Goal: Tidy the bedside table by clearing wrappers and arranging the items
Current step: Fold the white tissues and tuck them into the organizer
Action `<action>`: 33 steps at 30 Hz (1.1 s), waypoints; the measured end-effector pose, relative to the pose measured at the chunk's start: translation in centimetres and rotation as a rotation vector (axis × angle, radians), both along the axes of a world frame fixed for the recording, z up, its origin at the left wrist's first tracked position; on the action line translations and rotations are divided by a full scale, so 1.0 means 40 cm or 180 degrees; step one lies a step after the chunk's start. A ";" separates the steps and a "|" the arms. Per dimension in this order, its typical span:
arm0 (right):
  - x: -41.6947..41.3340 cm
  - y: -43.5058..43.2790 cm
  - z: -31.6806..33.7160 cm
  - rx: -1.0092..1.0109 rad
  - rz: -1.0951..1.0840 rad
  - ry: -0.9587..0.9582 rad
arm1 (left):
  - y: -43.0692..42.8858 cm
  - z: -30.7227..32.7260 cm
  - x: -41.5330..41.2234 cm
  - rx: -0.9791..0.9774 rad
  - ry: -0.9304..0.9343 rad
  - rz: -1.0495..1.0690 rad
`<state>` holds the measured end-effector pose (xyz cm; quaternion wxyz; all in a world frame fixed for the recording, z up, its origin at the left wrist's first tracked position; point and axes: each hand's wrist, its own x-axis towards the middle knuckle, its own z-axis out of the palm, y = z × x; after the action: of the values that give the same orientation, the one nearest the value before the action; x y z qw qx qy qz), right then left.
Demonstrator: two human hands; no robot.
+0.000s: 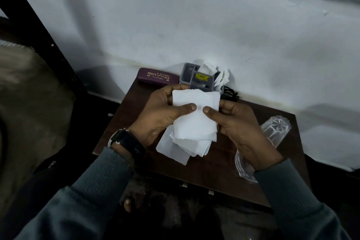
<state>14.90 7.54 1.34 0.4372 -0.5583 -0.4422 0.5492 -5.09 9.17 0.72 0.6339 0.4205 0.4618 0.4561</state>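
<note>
As tissues (194, 122) are held, organizer (187, 73) w/ wads (211, 66)

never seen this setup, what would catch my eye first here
First the white tissue sheets, held by the left hand and right hand above the dark table. Behind, by the wall, sit a maroon spectacle case and a grey organiser; a clear bottle lies at right.

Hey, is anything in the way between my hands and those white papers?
Nothing visible. The left hand and right hand both already pinch the white papers, held above the bedside table.
</note>
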 end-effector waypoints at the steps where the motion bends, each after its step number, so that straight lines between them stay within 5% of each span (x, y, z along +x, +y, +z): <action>1: -0.002 0.004 0.003 0.0056 0.0027 -0.0013 | 0.001 0.001 0.000 0.0015 -0.0001 -0.0012; 14: -0.045 0.070 0.055 0.0180 0.0145 0.0238 | 0.018 0.019 -0.031 0.0006 0.0112 0.0604; 22: -0.036 0.054 0.045 0.0290 0.0284 0.0185 | 0.016 0.028 -0.031 -0.0185 -0.0080 0.0269; 27: -0.022 0.056 0.052 0.0903 0.0376 -0.0587 | 0.022 0.027 -0.034 -0.0560 -0.0481 0.0322; 33: -0.027 0.053 0.045 0.1211 0.0444 -0.0707 | 0.027 0.031 -0.034 -0.0797 -0.0770 0.0262</action>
<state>13.81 9.67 3.13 0.4442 -0.4909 -0.6207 0.4200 -6.44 10.25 1.97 0.7131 0.2611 0.4522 0.4679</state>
